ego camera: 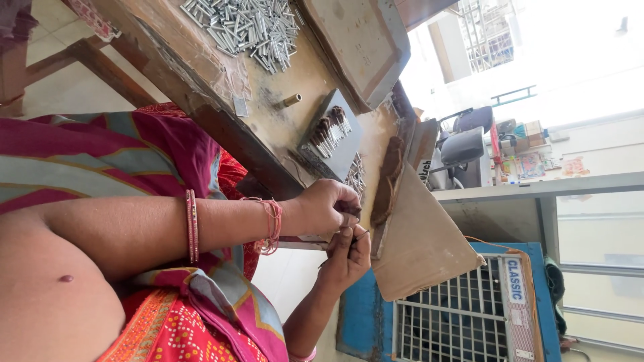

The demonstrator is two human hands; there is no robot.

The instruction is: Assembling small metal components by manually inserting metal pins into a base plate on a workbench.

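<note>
The heap of small metal tubes (245, 25) runs off the top edge. Whatever the left hand (327, 208) pinches is buried under its curled fingers, and the thin stick in the right hand (347, 257) is too slight to name. The blue metal grille (456, 315) is cut off below.

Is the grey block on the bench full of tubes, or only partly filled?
Partly filled. The grey block holds one cluster of dark-tipped tubes standing in it; the remaining face shows bare.
</note>
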